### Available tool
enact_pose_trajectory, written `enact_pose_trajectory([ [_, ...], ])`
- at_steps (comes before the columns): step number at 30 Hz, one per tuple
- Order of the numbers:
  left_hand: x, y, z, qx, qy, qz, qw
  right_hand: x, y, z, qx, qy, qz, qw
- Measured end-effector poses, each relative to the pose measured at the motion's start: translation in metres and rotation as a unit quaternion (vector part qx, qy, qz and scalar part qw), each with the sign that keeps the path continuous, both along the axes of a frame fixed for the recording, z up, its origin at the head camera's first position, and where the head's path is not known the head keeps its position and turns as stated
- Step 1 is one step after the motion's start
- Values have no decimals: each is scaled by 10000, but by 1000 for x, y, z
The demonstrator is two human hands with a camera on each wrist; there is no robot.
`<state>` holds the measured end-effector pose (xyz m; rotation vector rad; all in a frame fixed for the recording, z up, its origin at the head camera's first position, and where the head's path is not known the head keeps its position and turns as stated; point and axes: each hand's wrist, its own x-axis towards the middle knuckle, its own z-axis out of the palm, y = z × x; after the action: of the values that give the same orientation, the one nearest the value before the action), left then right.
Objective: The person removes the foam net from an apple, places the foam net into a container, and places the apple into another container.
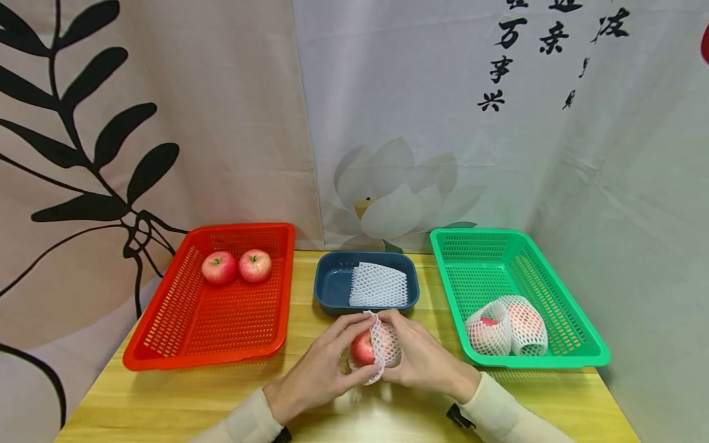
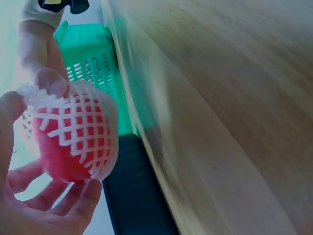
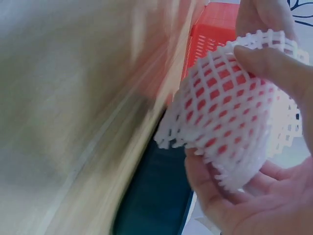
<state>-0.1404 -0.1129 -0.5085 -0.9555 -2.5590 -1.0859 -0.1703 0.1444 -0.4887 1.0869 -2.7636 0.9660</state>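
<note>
In the head view, an apple (image 1: 362, 349) sits partly inside a white foam net sleeve (image 1: 389, 344), between both hands over the front of the table. My left hand (image 1: 321, 363) grips it from the left, its thumb and fingertips at the sleeve's open rim; the apple's red skin shows bare on this side. From the right, my right hand (image 1: 423, 357) holds the netted end. In the left wrist view, the left fingers (image 2: 85, 200) curl under the apple. The right wrist view has the right thumb (image 3: 266, 61) over the netting and fingers beneath.
A red basket (image 1: 207, 332) on the left holds two bare apples (image 1: 237, 267). Behind the hands, a dark blue tray (image 1: 335, 280) contains flat foam nets (image 1: 379, 285). On the right, a green basket (image 1: 471, 271) holds two netted apples (image 1: 506, 326). Cloth hangs behind the wooden table (image 1: 149, 400).
</note>
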Motion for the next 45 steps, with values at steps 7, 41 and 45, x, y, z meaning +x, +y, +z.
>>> enact_pose_trajectory([
  [7,0,0,-1,148,58,2,9999,5,1,1,-550,4,48,9985],
  [41,-1,-13,13,334,-495,589,9965,4,7,17,-1330,1896,-153,9727],
  [45,-2,-15,15,328,-427,799,9953,3,9,20,-1217,1820,-175,9756],
])
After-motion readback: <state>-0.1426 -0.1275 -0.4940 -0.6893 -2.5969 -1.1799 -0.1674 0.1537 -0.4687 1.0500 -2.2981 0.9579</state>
